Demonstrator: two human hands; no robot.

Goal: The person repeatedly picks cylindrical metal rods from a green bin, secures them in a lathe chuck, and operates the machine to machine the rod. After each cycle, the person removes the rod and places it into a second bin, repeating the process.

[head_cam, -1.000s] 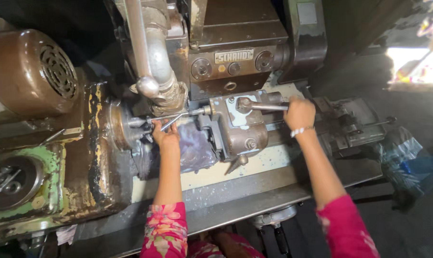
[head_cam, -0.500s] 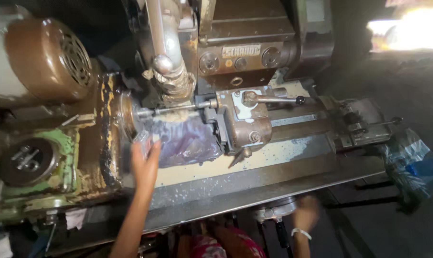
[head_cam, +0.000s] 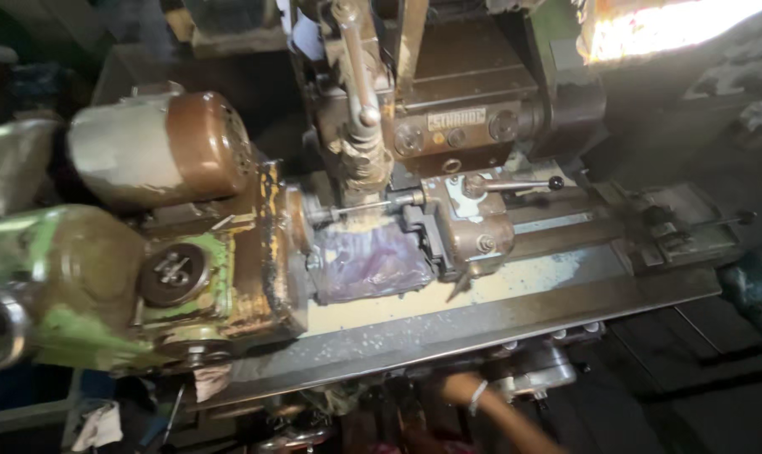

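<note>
Our hands were mostly out of shot: only a forearm w/ a pale band at the wrist showed, low down below the front edge of the lathe bed, blurred, running off the bottom of the frame; we couldn't tell which arm it was, & the hand itself was hidden behind the machine's lower parts, so we couldn't say if it was open or closed or had hold of anything. The other hand wasn't visible at all. Nearest to that forearm was a grey metal fitting hanging under the bed, just beside the wrist. Up on the bed sat the brown carriage block w/ a slim lever sticking out to the right, ending in a small dark knob. Just left of the carriage lay a crumpled purplish plastic bag, resting on the bed btwn the carriage & the rusty yellow-brown headstock face. Above the bag a thin metal rod ran horizontally from the chuck area toward the carriage. Pale sawdust-like chips were spread over the bed in front of the carriage & under the bag. A brown & grey motor sat top left, w/ a green housing and a dark round dial below it. A tall lever rose at centre top, in front of a dark box-shaped unit. Bright glare filled the top right corner.
</note>
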